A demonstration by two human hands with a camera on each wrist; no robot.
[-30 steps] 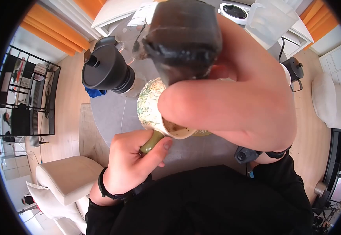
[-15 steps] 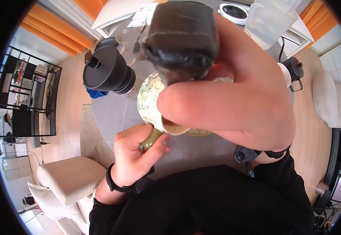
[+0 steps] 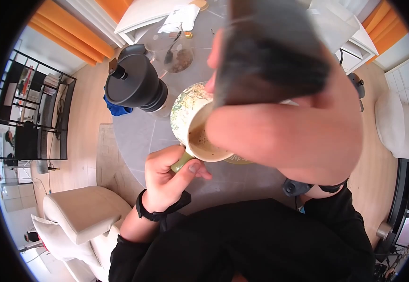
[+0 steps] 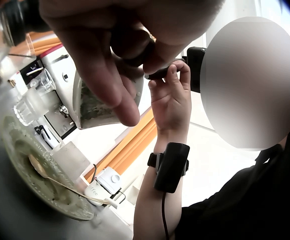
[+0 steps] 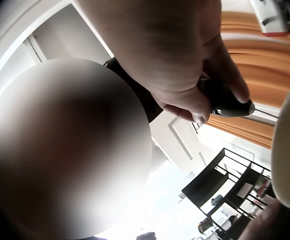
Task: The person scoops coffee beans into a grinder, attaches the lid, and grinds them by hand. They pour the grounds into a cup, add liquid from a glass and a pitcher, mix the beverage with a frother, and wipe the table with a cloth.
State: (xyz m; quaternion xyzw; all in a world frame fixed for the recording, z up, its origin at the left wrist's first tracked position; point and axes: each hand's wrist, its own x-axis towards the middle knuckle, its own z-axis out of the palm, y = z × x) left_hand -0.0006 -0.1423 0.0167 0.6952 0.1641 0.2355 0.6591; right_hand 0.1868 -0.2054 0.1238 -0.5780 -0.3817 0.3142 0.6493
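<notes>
My left hand (image 3: 166, 181) grips the green handle of a floral-print mug (image 3: 185, 110), tilted toward me. Brown liquid with small bubbles (image 3: 199, 136) shows inside. Above the mug, my right hand (image 3: 279, 136) holds a black handheld milk frother (image 5: 225, 100), its thin metal rod running toward the mug's rim in the right wrist view. Close to the head camera, the handle's dark top is a large blur. The rod's lower end is hidden. Below the mug lies a green saucer (image 3: 239, 160); a spoon (image 4: 65, 185) rests across it in the left wrist view.
To the left on the grey round table (image 3: 138, 141) stands a dark lidded grinder (image 3: 134, 80). Beyond it are a glass vessel (image 3: 183, 56) with brown contents and a white packet (image 3: 178, 19). A beige chair (image 3: 82, 214) stands at the left.
My right hand and the frother have shifted right, uncovering more of the liquid. The left hand and mug have moved slightly right. More of the glass vessel shows behind them.
</notes>
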